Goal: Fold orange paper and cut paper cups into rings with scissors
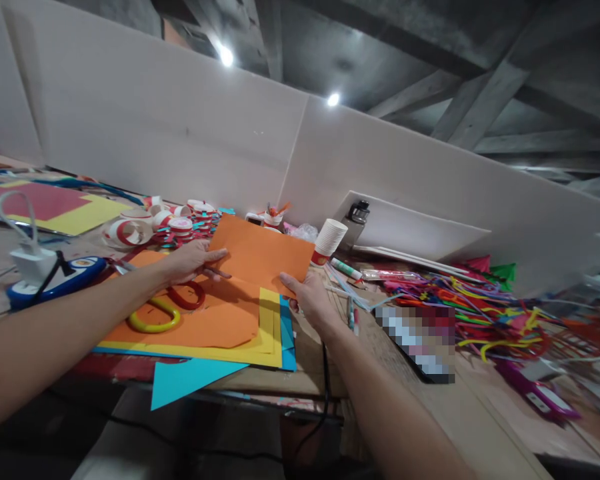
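A rectangular piece of orange paper [263, 250] is raised above the table between my two hands. My left hand [193, 262] pinches its left edge, thumb on the near face. At the lower right corner, my right hand [305, 297] grips it with the thumb in front. Below lies a stack of coloured sheets, with a larger orange sheet [220, 327] on top and yellow sheets [270, 327] and blue paper [287, 333] under it. Scissors with a yellow handle loop [155, 325] and a red one rest on the stack; my left forearm passes over their blades' side.
A blue power strip [87, 272] with a white charger stands at left. Paper-cup pieces [180, 230] and stacked cups [330, 237] are at the back. Pipe cleaners [485, 307], a phone-like blurred object [420, 340] and a purple tool [537, 393] lie right. A blue paper triangle [190, 383] overhangs the front edge.
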Tool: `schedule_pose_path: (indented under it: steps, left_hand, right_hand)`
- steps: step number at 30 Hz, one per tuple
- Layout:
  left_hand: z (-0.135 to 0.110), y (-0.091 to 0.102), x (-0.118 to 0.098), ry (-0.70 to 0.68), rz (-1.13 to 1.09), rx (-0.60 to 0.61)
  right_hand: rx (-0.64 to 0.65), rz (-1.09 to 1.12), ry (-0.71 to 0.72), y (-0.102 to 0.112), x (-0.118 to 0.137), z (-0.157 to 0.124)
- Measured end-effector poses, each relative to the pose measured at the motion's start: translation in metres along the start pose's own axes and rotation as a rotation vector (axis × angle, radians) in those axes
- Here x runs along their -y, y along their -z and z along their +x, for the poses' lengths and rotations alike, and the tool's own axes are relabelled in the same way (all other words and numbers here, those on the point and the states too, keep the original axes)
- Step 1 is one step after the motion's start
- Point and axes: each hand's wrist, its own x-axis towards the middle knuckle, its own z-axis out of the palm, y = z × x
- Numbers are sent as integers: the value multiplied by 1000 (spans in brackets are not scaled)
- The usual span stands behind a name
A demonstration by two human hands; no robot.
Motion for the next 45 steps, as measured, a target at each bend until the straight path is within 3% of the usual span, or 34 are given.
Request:
schedule_pose_path:
  steps: [7,12,15,21,25,32,38,45]
  left_hand:
    - [-3,4,1,-59,28,34]
    - [1,10,0,-34,-42,-27]
    - [3,12,-2,-80,-194,-87]
    - [-7,0,-2,-100,-406,179]
    - [-11,-6,1,-67,-361,89]
    - [-8,-8,2,-46,-368,54]
    - [-8,-13,-3,19,-392,-16]
    - [-7,-14,-7,32,-491,-45]
  right_hand:
    - [145,117,-59,-4,3,-4]
    - [107,133,-83,-5,4,-2]
    - [65,199,-68,-9,2,1]
    - [-12,309,57,-35,-3,-4]
    - [120,159,24,-49,-6,-13]
    - [61,-14,145,-38,-9,-17]
    - [48,-37,292,-42,-7,-18]
    - [124,-45,137,-44,-17,-19]
